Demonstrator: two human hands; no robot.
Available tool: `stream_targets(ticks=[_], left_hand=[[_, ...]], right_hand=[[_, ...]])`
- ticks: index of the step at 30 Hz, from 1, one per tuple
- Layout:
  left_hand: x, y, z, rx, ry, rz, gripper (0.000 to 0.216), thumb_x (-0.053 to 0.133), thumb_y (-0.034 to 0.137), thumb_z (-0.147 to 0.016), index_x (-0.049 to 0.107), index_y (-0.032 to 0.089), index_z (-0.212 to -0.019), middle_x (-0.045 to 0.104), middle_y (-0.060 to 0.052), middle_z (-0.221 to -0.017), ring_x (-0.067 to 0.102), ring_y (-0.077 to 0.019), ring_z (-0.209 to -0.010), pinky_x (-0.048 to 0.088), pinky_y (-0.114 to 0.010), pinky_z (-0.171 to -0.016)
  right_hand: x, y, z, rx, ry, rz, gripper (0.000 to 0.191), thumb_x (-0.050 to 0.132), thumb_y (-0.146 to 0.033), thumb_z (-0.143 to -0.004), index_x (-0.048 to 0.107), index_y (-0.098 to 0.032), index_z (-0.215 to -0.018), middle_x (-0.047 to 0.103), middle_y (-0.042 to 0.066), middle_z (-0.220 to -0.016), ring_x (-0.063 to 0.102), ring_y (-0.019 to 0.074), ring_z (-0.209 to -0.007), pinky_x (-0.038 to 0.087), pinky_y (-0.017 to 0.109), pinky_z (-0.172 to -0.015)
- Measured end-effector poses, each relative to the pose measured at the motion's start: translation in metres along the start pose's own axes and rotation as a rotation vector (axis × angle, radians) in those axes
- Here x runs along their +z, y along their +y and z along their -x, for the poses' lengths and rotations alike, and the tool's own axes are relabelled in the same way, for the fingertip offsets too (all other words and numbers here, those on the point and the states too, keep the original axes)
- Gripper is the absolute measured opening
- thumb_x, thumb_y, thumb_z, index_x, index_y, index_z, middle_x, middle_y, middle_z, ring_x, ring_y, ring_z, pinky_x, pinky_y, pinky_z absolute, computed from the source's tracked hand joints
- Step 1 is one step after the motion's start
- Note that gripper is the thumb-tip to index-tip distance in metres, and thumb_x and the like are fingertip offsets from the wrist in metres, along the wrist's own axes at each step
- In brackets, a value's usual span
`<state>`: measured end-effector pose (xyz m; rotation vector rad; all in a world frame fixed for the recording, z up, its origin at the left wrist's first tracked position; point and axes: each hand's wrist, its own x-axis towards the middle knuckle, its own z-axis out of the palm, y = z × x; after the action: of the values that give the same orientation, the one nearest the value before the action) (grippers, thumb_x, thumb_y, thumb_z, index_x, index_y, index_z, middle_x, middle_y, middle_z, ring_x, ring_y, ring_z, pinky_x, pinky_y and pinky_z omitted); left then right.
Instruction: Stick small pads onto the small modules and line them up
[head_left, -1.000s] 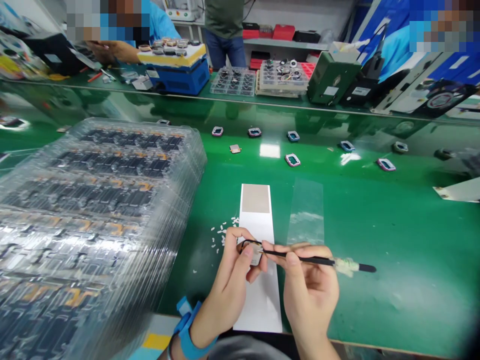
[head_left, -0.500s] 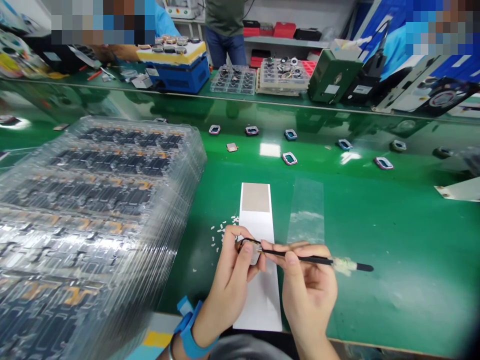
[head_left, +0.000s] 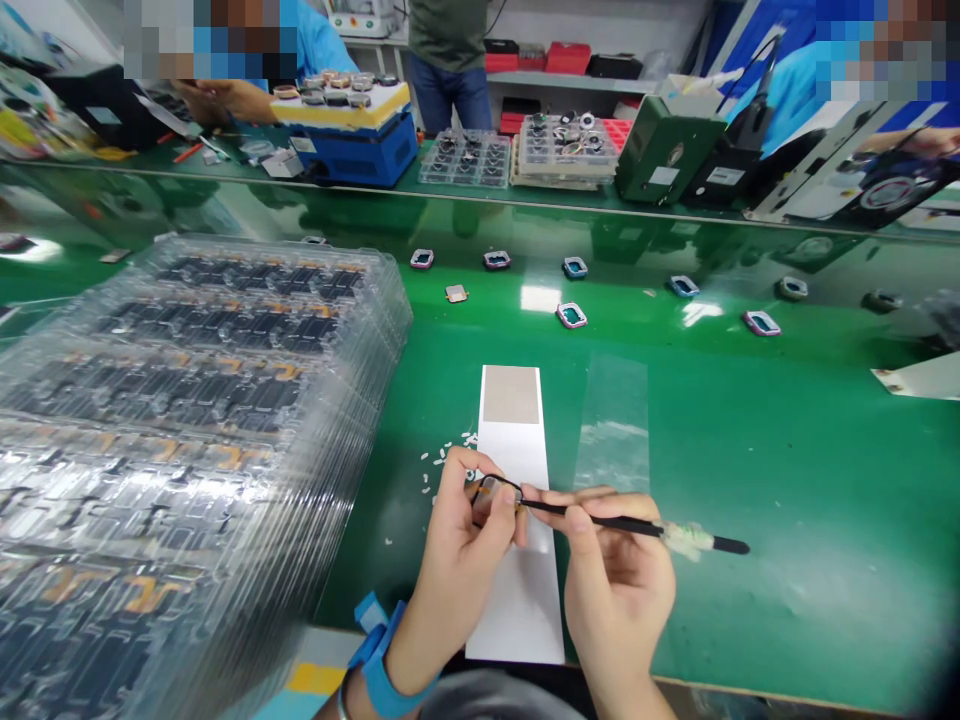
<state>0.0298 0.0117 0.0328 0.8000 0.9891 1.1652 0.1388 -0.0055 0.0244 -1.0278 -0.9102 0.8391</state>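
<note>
My left hand [head_left: 469, 560], with a blue strap at the wrist, pinches a small square part [head_left: 489, 489] between thumb and fingers. This part has a dark rim, a pale grey face and a bit of orange; it looks like a small watch screen. My right hand [head_left: 619, 580] grips black tweezers [head_left: 615, 523] whose far end is wrapped in pale tape. Their tip meets the part's right edge near my left thumb; whether it grips anything there is too small to see. Beneath both hands lies a white strip of paper [head_left: 514, 610] with a grey-beige patch [head_left: 511, 395] at its far end.
On the left rises a tall stack of clear trays [head_left: 247, 380] filled with dark parts. Small white scraps [head_left: 442, 455] lie beside the paper, a clear film [head_left: 615, 420] to its right. Several square watch cases [head_left: 572, 315] sit on the green surface beyond. Co-workers are across the bench.
The square part has turned in my left hand, showing more of its face and orange bit, as my thumb shifted right. The cases beyond have slid slightly left. The tweezers stay at the part.
</note>
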Motion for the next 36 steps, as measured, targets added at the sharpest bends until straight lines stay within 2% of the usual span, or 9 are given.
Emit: stream_targets(ticks=[6,10,15,19,22,25,28,33,36], left_hand=[[-0.004,-0.006,-0.003,0.027,-0.024,-0.006,0.035,0.068,0.047,-0.090,0.043,0.024,-0.089,0.055,0.007,-0.065,0.050,-0.0073,-0.053,0.038,-0.017,-0.053],[-0.007,-0.010,-0.001,0.025,-0.034,-0.061,0.031,0.065,0.045,-0.093,0.041,0.025,-0.095,0.051,0.009,-0.061,0.047,-0.0086,-0.054,0.035,-0.017,-0.052],[-0.006,-0.008,0.005,0.036,-0.074,-0.156,0.022,0.045,0.046,-0.103,0.040,0.025,-0.098,0.051,0.006,-0.070,0.048,-0.0110,-0.064,0.036,-0.019,-0.057],[-0.003,-0.003,0.009,0.049,-0.154,-0.346,0.021,0.032,0.042,-0.107,0.040,0.025,-0.096,0.055,0.004,-0.074,0.046,-0.0117,-0.059,0.038,-0.023,-0.058],[-0.001,-0.001,0.012,0.050,-0.311,-0.613,0.019,0.034,0.037,-0.107,0.047,0.024,-0.100,0.064,-0.001,-0.089,0.053,-0.0130,-0.063,0.040,-0.026,-0.063],[0.004,-0.004,0.011,0.013,-0.446,-0.797,0.019,0.043,0.035,-0.104,0.056,0.023,-0.100,0.066,-0.001,-0.085,0.058,-0.0148,-0.063,0.039,-0.026,-0.060],[0.010,-0.009,0.008,-0.009,-0.472,-0.853,0.018,0.049,0.034,-0.102,0.059,0.023,-0.093,0.066,0.002,-0.078,0.063,-0.0158,-0.067,0.040,-0.025,-0.061],[0.013,-0.010,0.003,-0.025,-0.481,-0.862,0.015,0.048,0.027,-0.101,0.060,0.023,-0.096,0.072,0.002,-0.088,0.068,-0.0149,-0.077,0.042,-0.021,-0.065],[0.012,-0.010,0.002,-0.021,-0.493,-0.874,0.017,0.045,0.030,-0.102,0.060,0.023,-0.097,0.073,0.002,-0.088,0.068,-0.0149,-0.075,0.042,-0.022,-0.063]], right_hand=[[-0.004,0.000,0.000,0.044,-0.021,-0.002,0.007,0.063,-0.017,-0.092,0.062,-0.024,-0.092,0.068,0.001,-0.086,0.077,0.0189,-0.081,0.066,0.027,-0.063],[-0.014,-0.004,-0.001,0.046,0.033,-0.016,0.005,0.063,-0.020,-0.093,0.061,-0.024,-0.092,0.070,0.001,-0.087,0.077,0.0198,-0.081,0.067,0.030,-0.064],[-0.052,-0.009,-0.011,0.031,0.166,0.072,0.015,0.074,-0.018,-0.085,0.060,-0.022,-0.091,0.073,0.003,-0.090,0.078,0.0219,-0.086,0.067,0.032,-0.073],[-0.088,-0.012,-0.015,0.092,0.223,0.233,0.020,0.079,-0.022,-0.080,0.063,-0.020,-0.091,0.075,0.004,-0.086,0.079,0.0219,-0.081,0.066,0.031,-0.077],[-0.102,-0.012,-0.008,0.145,0.181,0.326,0.018,0.081,-0.025,-0.078,0.066,-0.018,-0.086,0.073,0.004,-0.083,0.078,0.0221,-0.077,0.066,0.028,-0.074],[-0.103,-0.006,0.004,0.163,0.084,0.415,0.014,0.078,-0.027,-0.081,0.070,-0.017,-0.084,0.071,0.006,-0.085,0.077,0.0218,-0.076,0.066,0.028,-0.068],[-0.099,0.002,0.013,0.162,0.023,0.471,0.013,0.073,-0.029,-0.085,0.070,-0.016,-0.083,0.070,0.009,-0.088,0.076,0.0222,-0.077,0.066,0.030,-0.068],[-0.100,0.007,0.016,0.123,-0.009,0.508,0.012,0.070,-0.027,-0.087,0.066,-0.017,-0.083,0.070,0.009,-0.088,0.075,0.0218,-0.079,0.065,0.031,-0.070],[-0.101,0.007,0.016,0.138,-0.016,0.484,0.010,0.070,-0.026,-0.087,0.066,-0.017,-0.084,0.069,0.008,-0.089,0.075,0.0211,-0.079,0.065,0.031,-0.069]])
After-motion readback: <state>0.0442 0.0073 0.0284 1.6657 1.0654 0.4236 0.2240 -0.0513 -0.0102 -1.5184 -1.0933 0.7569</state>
